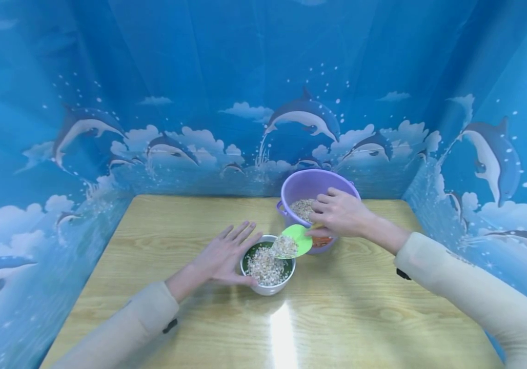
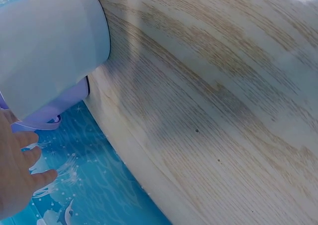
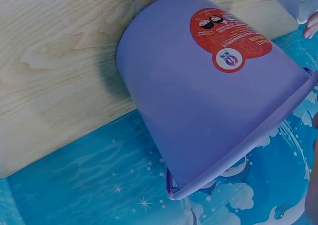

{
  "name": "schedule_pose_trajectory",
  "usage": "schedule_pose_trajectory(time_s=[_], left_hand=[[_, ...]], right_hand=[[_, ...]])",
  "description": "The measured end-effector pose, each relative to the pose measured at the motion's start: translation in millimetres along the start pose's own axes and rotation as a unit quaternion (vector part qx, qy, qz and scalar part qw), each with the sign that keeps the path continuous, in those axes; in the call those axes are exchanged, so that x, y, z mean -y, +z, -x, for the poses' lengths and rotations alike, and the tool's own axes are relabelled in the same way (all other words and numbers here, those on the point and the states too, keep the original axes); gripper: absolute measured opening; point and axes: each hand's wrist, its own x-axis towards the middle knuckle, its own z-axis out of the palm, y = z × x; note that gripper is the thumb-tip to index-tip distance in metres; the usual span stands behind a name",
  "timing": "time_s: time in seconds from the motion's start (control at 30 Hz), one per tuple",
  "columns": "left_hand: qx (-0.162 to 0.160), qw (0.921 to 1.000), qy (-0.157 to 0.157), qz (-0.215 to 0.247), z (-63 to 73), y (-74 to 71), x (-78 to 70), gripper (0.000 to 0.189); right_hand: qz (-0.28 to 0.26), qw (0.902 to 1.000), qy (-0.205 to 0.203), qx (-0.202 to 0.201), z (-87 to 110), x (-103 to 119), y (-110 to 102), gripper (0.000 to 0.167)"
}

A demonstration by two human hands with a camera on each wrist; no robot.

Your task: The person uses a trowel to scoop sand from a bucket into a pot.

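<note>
green scoop, bearing pale flakes, held by its handle in the right hand, over the right side of a white bowl of more flakes; left hand with fingers spread wide at the bowl's left, thumb at its rim; behind, to the right, a purple bucket with flakes inside stands on the wooden tabletop.

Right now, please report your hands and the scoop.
Left hand touching white bowl. Right hand gripping lime-green scoop, grains aboard, partly over bowl. No obstruction visible.
</note>
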Motion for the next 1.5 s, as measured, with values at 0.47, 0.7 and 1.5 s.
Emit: schedule_pose_trajectory(time_s=[0.47,0.7,1.5], left_hand=[[0.004,1.0000,0.001,-0.008,-0.1,3.0,0.8,0.121],[0.001,1.0000,0.003,-0.006,0.2,3.5,1.1,0.122],[0.005,1.0000,-0.002,-0.004,-0.4,2.4,0.0,0.119]], right_hand=[[0.024,0.9987,-0.039,0.023,-10.0,-1.5,-2.1,0.044],[0.024,0.9979,-0.050,0.034,-13.8,-0.6,-3.0,0.043],[0.102,0.9816,-0.122,0.106,-33.8,-4.2,-24.5,0.043]])
